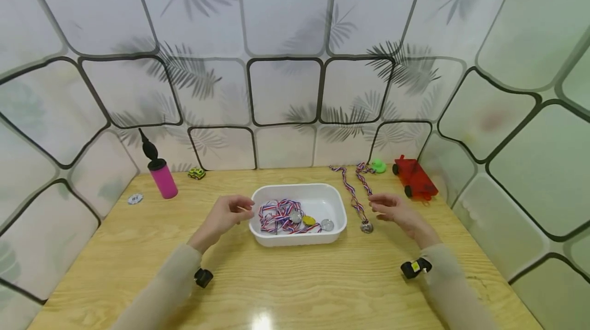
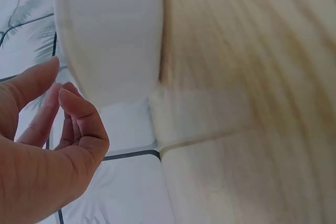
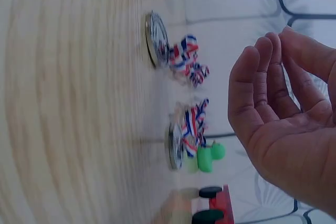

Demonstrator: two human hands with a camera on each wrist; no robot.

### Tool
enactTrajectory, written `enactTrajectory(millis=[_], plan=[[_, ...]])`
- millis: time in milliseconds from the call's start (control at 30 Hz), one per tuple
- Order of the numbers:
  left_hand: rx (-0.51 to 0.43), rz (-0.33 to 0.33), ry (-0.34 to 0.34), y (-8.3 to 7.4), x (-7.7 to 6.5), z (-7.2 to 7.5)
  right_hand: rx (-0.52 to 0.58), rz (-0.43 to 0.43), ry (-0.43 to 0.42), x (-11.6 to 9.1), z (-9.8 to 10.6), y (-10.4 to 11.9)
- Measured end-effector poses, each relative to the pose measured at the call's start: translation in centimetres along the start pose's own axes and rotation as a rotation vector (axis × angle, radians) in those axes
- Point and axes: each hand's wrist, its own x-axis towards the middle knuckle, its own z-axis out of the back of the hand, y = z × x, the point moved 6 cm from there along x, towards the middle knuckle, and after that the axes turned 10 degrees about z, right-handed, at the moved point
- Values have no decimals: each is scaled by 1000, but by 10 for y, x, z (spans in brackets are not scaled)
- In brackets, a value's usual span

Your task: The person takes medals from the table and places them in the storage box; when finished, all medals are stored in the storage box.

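A white plastic basin [image 1: 295,239] holds several medals on tangled red, white and blue ribbons, among them a gold medal [image 1: 309,221] and a clear silvery medal [image 1: 327,225]. My left hand [image 1: 230,210] hovers at the basin's left end, fingers loosely bent with nothing in them; the left wrist view shows the fingertips close to the basin wall [image 2: 113,35]. My right hand [image 1: 392,209], also holding nothing, is above the table beside a silver medal [image 1: 366,227] with its ribbon stretched back. The right wrist view shows this medal [image 3: 157,39] and a second medal [image 3: 176,145], which my hand hides in the head view.
Along the back right are a green toy duck [image 1: 379,166] and a red toy cart [image 1: 415,179] with black wheels. On the left stand a pink hand pump [image 1: 163,179], a small green toy car [image 1: 196,173] and a round disc [image 1: 135,199]. Patterned walls enclose the wooden table [image 1: 295,284].
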Motion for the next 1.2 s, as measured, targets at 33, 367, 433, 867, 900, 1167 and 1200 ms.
enactTrajectory(millis=[33, 367, 433, 867, 900, 1167, 1200], plan=[[-2, 11, -5, 2, -1, 0, -2, 7, -6, -1, 5, -1], [-70, 56, 43, 9, -8, -7, -100, 13, 24, -3, 21, -11], [-83, 58, 57, 9, -8, -8, -129, 13, 74, -1, 15, -14], [-86, 75, 70, 16, -5, -8, -378, 30, 288, 17, -17, -21], [-84, 74, 71, 16, -5, -8, -399, 40, 302, 17, -18, -21], [-90, 89, 81, 16, -3, -8, -491, 97, 396, 19, -21, -22], [-92, 95, 81, 16, -3, -8, -494, 102, 405, 19, -22, -21]])
